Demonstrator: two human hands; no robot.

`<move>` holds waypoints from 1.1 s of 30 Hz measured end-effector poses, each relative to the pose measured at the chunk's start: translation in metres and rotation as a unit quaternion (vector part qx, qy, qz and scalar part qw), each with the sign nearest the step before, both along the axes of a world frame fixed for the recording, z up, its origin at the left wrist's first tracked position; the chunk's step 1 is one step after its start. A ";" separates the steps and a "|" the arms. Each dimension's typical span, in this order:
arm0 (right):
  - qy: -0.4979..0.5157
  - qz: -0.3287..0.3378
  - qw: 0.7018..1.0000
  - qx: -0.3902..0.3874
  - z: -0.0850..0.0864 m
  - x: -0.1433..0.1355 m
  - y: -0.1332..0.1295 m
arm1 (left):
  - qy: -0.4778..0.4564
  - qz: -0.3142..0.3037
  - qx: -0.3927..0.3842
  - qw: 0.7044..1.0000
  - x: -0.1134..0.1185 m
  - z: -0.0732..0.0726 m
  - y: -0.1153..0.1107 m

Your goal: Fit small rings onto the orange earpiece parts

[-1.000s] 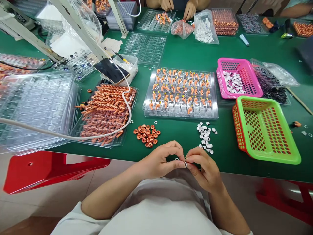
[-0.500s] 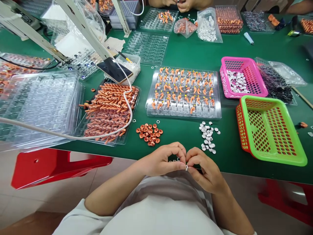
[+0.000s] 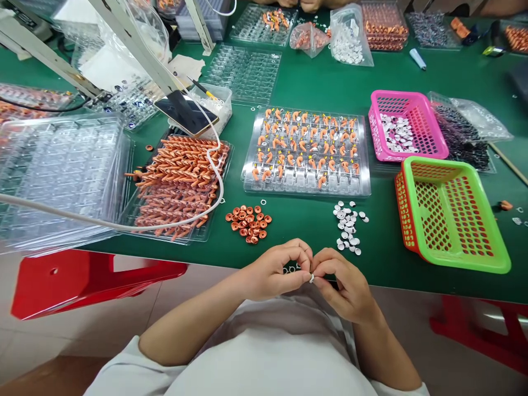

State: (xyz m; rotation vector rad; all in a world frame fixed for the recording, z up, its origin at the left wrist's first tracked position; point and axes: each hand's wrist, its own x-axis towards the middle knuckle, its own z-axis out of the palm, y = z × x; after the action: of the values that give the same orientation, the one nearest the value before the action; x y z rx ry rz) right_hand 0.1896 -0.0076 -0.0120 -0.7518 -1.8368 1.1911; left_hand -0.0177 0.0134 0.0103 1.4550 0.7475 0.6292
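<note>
Small white piece (image 3: 312, 279) partly hidden by fingertips (image 3: 317, 273)

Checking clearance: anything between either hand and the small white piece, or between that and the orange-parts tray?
Nothing visible separates left hand or right hand from the small white piece. Toward the tray, only curled fingers; copper cups and white caps flank that line.

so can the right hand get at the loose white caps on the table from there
Probably yes: the loose white caps lie just beyond the right hand, with nothing standing between, though its fingers are busy pinching a small white piece together with the left hand.
</note>
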 end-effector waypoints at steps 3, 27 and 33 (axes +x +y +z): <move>-0.017 -0.015 1.000 0.006 -0.002 0.001 -0.001 | 0.021 0.021 0.008 1.000 0.000 -0.001 -0.002; -0.024 -0.071 0.986 0.149 -0.010 0.006 -0.001 | -0.075 0.007 -0.205 0.976 0.007 -0.002 0.002; -0.032 -0.058 0.987 0.146 -0.011 0.007 -0.001 | -0.076 0.016 -0.217 0.973 0.007 -0.003 0.002</move>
State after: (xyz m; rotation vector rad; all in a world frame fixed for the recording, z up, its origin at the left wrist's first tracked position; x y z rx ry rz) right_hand 0.1965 -0.0083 -0.0233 -0.7248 -1.9376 0.8094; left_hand -0.0109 0.0152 0.0072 0.9833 0.7343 0.5523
